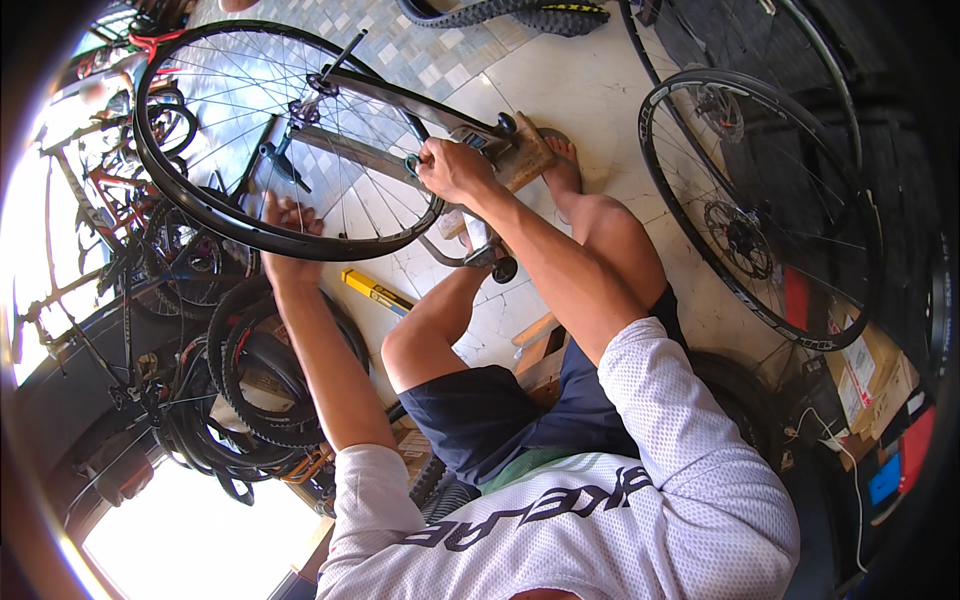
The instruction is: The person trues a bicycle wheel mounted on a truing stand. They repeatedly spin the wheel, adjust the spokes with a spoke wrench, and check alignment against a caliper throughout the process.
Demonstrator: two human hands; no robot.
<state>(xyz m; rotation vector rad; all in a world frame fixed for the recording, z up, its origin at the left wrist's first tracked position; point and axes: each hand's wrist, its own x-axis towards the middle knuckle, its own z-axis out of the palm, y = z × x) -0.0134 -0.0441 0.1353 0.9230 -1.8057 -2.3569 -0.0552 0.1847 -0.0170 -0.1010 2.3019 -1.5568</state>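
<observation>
We have the spoked, tyreless wheel (345, 248) mounted in its stand (430, 108); our right hand (455, 170) clamps its fingers on a small teal tool (411, 162) at the wheel's edge; our left hand (291, 232), fingers apart, blurs nearby; how much work remains, we cannot tell.

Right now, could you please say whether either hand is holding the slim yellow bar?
No, the slim yellow bar lies on the pale tiled floor, apart from the left hand and the right hand.
</observation>
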